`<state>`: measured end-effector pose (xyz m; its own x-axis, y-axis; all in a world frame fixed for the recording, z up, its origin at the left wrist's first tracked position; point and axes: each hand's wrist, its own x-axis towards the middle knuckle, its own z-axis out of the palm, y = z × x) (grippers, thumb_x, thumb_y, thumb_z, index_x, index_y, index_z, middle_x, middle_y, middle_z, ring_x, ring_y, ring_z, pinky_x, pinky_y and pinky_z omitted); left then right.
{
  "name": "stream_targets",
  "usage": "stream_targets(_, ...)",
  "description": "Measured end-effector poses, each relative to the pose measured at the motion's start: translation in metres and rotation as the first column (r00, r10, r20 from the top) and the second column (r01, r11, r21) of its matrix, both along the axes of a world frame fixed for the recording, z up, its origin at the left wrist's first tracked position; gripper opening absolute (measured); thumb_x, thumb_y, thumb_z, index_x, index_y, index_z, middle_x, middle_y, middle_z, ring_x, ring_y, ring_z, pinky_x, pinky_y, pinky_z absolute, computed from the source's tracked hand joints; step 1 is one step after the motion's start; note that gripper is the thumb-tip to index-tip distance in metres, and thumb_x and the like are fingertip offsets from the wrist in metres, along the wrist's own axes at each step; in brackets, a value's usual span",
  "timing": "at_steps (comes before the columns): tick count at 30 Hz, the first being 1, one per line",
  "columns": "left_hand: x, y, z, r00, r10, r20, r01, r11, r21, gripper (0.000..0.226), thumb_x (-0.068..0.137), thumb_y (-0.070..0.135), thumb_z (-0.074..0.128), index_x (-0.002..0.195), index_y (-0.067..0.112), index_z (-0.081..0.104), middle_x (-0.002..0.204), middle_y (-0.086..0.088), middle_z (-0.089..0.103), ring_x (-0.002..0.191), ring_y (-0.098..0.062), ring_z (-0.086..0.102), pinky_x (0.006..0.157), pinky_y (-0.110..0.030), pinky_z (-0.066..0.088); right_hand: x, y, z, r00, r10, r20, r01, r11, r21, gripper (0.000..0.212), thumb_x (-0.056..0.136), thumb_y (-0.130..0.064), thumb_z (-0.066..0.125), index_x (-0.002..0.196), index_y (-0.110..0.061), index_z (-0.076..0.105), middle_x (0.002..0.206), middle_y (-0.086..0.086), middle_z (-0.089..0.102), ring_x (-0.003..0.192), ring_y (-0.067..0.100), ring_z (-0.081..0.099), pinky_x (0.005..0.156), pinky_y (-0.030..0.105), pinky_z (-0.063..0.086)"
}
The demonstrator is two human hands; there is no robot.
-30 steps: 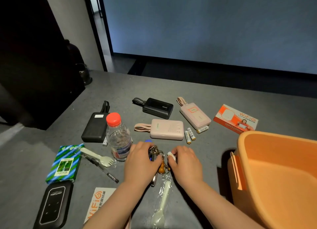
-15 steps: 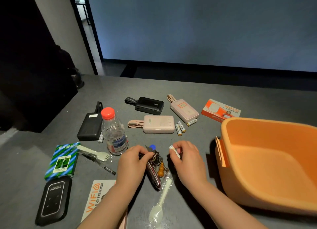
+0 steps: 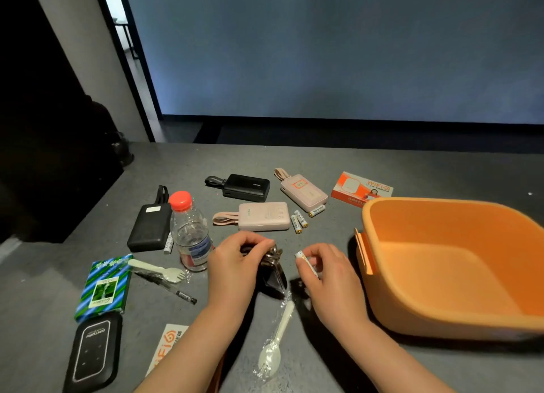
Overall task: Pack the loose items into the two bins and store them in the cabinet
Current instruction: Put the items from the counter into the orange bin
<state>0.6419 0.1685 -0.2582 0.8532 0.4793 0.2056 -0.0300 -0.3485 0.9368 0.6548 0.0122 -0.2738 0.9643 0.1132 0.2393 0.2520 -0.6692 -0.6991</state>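
Note:
An empty orange bin [image 3: 450,263] stands at the right on the grey table [image 3: 338,163]. My left hand [image 3: 235,269] grips a bunch of keys [image 3: 275,270] lifted just above the table. My right hand [image 3: 329,278] pinches a small white battery [image 3: 304,260], a short way left of the bin. Loose items lie around: two pink power banks [image 3: 265,216] [image 3: 303,191], two black power banks [image 3: 247,186] [image 3: 150,227], three batteries [image 3: 300,219], a water bottle [image 3: 190,233] with a red cap, and a wrapped plastic spoon [image 3: 275,342].
At the left lie a green-blue box [image 3: 103,288], a white spork [image 3: 160,270], a black pen [image 3: 170,288], a black wifi router [image 3: 94,353] and an orange-white leaflet [image 3: 167,345]. An orange wifi box [image 3: 357,188] sits behind the bin. The table's far edge drops to a dark floor.
Both hands have lifted from the table: the left raised the keys, the right raised the battery and drew apart toward the bin. The camera view shifted, bringing more of the bin into view.

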Motion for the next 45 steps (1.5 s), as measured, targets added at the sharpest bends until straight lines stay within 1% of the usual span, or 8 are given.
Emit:
stream_targets(5,0.010,-0.018,0.059,0.961,-0.158,0.226,0.142,0.986,0.084,0.009,0.075,0.019,0.077,0.073,0.026,0.072,0.075,0.013,0.069,0.074,-0.006,0.065,0.069,-0.029,0.054,-0.006,-0.019,0.048,0.996,-0.031,0.087,0.020,0.992,0.123,0.002,0.092,-0.033,0.058,0.091,-0.032,0.057,0.087,-0.017,0.052,0.088,0.000,0.051,0.068,0.016,0.040)
stream_targets(8,0.019,-0.036,0.092,0.903,-0.276,0.330,0.224,0.956,0.188,0.014,0.075,0.016,0.077,0.074,0.028,0.071,0.076,0.015,0.068,0.074,-0.007,0.066,0.068,-0.021,0.052,-0.008,-0.044,0.075,0.978,-0.113,0.176,0.078,0.978,0.191,0.003,0.089,-0.029,0.061,0.087,-0.031,0.060,0.084,-0.014,0.055,0.085,0.005,0.054,0.063,0.015,0.040)
stream_targets(13,0.038,-0.086,0.116,0.845,-0.384,0.373,0.291,0.914,0.282,0.008,0.076,0.019,0.076,0.074,0.026,0.072,0.072,0.016,0.068,0.075,-0.004,0.065,0.066,-0.014,0.048,-0.001,-0.112,0.089,0.953,-0.218,0.213,0.170,0.961,0.220,0.005,0.088,-0.027,0.062,0.086,-0.031,0.061,0.082,-0.011,0.056,0.082,0.007,0.054,0.063,0.016,0.042)
stream_targets(19,0.053,-0.154,0.104,0.818,-0.457,0.349,0.360,0.880,0.310,0.004,0.076,0.021,0.076,0.077,0.021,0.073,0.075,0.014,0.068,0.079,0.000,0.063,0.066,-0.012,0.049,0.022,-0.196,0.063,0.964,-0.257,0.065,0.250,0.963,0.103,0.005,0.091,-0.032,0.060,0.087,-0.033,0.058,0.083,-0.010,0.056,0.080,0.005,0.054,0.064,0.023,0.043)
stream_targets(28,0.098,-0.204,0.044,0.878,-0.478,-0.024,0.462,0.835,0.300,0.010,0.072,0.027,0.080,0.072,0.025,0.070,0.072,0.014,0.066,0.073,-0.002,0.061,0.068,-0.027,0.050,0.086,-0.246,0.041,0.983,-0.076,-0.170,0.057,0.992,-0.114,0.008,0.091,-0.033,0.060,0.088,-0.028,0.054,0.084,-0.007,0.056,0.073,0.007,0.049,0.064,0.024,0.040)
stream_targets(34,0.135,-0.211,0.052,0.782,-0.559,-0.275,0.617,0.633,0.467,0.014,0.075,0.034,0.077,0.081,0.023,0.069,0.082,0.011,0.067,0.079,-0.003,0.060,0.074,-0.033,0.052,0.130,-0.249,0.039,0.966,0.072,-0.250,-0.117,0.978,-0.171,0.008,0.090,-0.029,0.061,0.088,-0.025,0.054,0.079,-0.008,0.055,0.065,0.006,0.045,0.059,0.026,0.035)
stream_targets(41,0.144,-0.211,0.038,0.650,-0.502,-0.571,0.737,0.233,0.634,0.017,0.082,0.035,0.069,0.095,0.025,0.066,0.095,0.009,0.066,0.088,-0.011,0.057,0.076,-0.032,0.048,0.139,-0.253,0.018,0.918,0.136,-0.373,-0.229,0.949,-0.218,0.010,0.086,-0.029,0.064,0.082,-0.027,0.055,0.077,-0.007,0.060,0.068,0.008,0.052,0.061,0.028,0.040)
stream_targets(45,0.144,-0.212,0.040,0.719,-0.472,-0.510,0.666,0.259,0.699,0.020,0.084,0.037,0.066,0.102,0.030,0.063,0.102,0.012,0.065,0.095,-0.009,0.058,0.077,-0.030,0.049,0.139,-0.249,0.013,0.886,0.145,-0.440,-0.265,0.937,-0.226,0.009,0.087,-0.029,0.064,0.086,-0.025,0.056,0.080,-0.007,0.061,0.072,0.011,0.054,0.065,0.030,0.043)
